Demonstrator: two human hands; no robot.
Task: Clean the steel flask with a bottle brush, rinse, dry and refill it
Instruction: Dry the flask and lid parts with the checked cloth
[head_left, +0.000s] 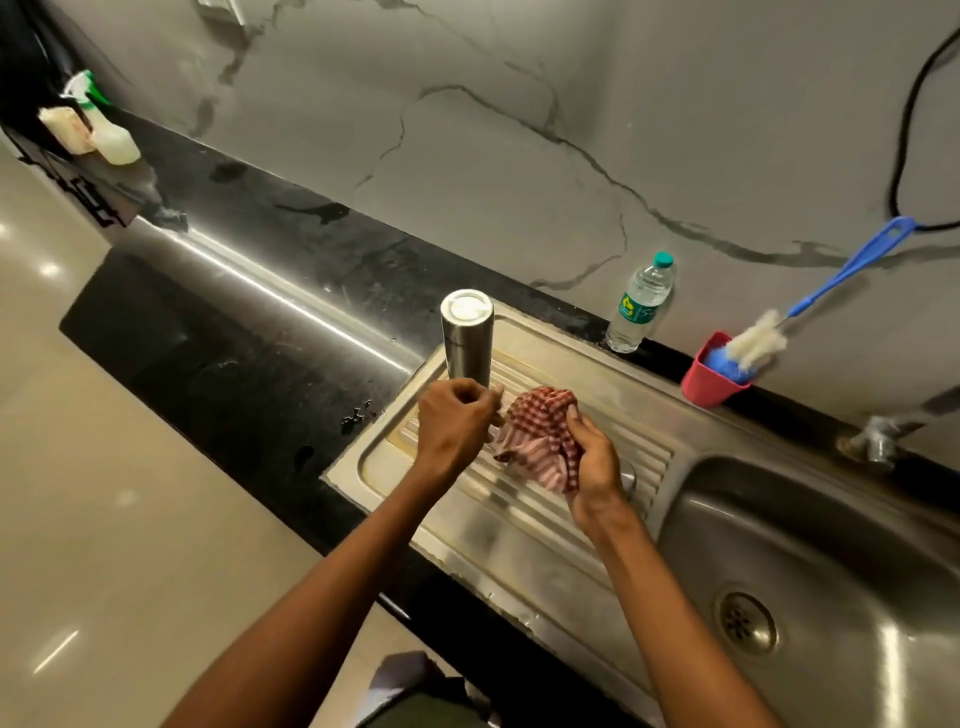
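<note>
The steel flask stands upright at the far left corner of the ribbed drainboard, its pale round top facing up. Just in front of it, my left hand has curled fingers that pinch the left edge of a red-and-white checked cloth. My right hand grips the bunched cloth from the right, above the drainboard. The bottle brush, with a blue handle and a white head, leans in a pink cup at the back right. A clear water bottle with a green cap stands against the wall.
The sink basin with its drain lies to the right, and a tap stands behind it. Black counter stretches left with a few water drops. A spray bottle and a sponge sit far left. A black cable hangs on the wall.
</note>
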